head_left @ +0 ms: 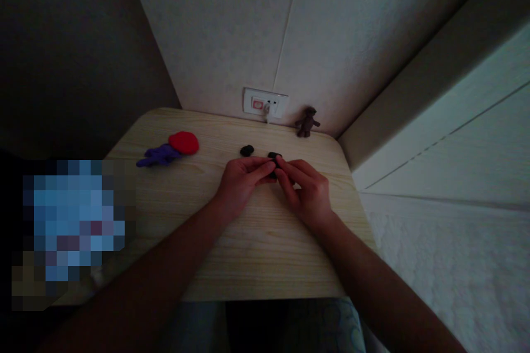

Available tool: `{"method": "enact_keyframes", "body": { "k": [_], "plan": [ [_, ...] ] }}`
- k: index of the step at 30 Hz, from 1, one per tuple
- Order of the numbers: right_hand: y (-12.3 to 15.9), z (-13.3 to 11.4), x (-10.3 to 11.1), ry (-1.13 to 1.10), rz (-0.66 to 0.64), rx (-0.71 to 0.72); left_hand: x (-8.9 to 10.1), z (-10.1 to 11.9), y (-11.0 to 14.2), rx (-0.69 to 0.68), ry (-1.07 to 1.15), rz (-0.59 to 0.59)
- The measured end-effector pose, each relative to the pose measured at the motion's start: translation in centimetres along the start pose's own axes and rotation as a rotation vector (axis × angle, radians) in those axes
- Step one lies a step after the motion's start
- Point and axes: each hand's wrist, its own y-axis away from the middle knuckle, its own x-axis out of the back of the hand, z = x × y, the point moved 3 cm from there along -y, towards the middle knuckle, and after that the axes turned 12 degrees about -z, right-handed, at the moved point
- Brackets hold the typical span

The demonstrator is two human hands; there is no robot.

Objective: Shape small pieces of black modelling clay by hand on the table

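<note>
Over the middle of the table, my left hand (244,179) and my right hand (305,185) meet at the fingertips. Both are closed in a pinch around a small black lump of modelling clay (273,174), largely covered by the fingers. Just beyond the fingertips shows another black clay piece (274,154); I cannot tell whether it joins the held lump. A separate black clay lump (247,150) lies on the wood to the left, beyond my left hand.
On the table (232,253), a red flattened disc (184,143) touches a purple clay-like shape (159,155) at the left. A small brown figure (307,122) stands at the back right, by the wall. A plug sits in the wall socket (265,103). A pixelated patch hides the left side.
</note>
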Motion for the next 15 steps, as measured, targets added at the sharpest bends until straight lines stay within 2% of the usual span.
{"method": "enact_keyframes", "body": {
  "k": [3,9,15],
  "plan": [
    [0.0,-0.1,0.0,0.002,0.002,0.002,-0.1,0.0,0.0,0.003,-0.007,-0.003],
    [0.1,1.1,-0.2,-0.265,0.032,-0.096,-0.5,0.2,0.1,0.009,-0.018,-0.061],
    [0.0,1.2,-0.3,-0.284,0.008,-0.092,-0.7,0.3,0.1,0.017,-0.028,-0.066]
  ]
}}
